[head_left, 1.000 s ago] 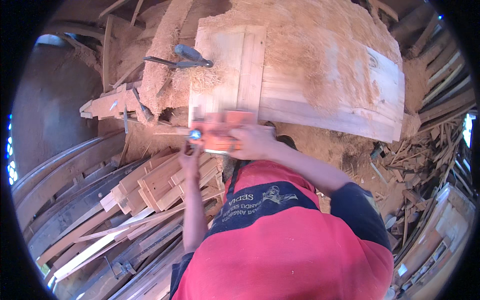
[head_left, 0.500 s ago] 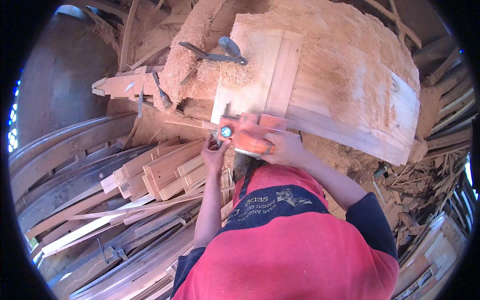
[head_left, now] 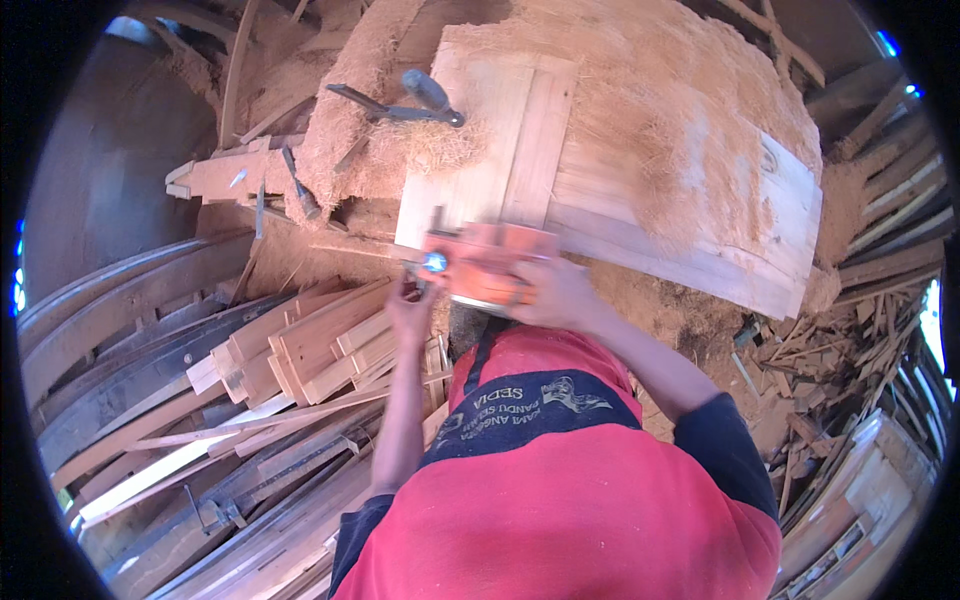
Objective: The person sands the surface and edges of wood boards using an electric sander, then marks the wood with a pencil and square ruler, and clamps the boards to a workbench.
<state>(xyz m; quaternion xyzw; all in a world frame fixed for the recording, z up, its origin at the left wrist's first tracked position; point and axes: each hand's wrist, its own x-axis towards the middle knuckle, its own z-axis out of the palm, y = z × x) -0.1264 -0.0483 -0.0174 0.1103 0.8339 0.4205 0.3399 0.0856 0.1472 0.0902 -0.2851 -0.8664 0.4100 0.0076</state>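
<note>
Planer (head_left: 482,250) shifted in-frame toward nine o'clock, right hand (head_left: 562,292) gripping it; left hand (head_left: 408,308) hold unclear. Uneven support could tip it.

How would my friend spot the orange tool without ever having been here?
Find the wide wooden boards strewn with shavings. At their near edge, the right hand grips the orange tool. Its boxy orange body has a round blue spot at the left end, unlike the dark tool on the shavings.

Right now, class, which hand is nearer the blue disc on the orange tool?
The left hand: it sits just below the blue disc, while the right hand grips the orange tool farther right.
</note>
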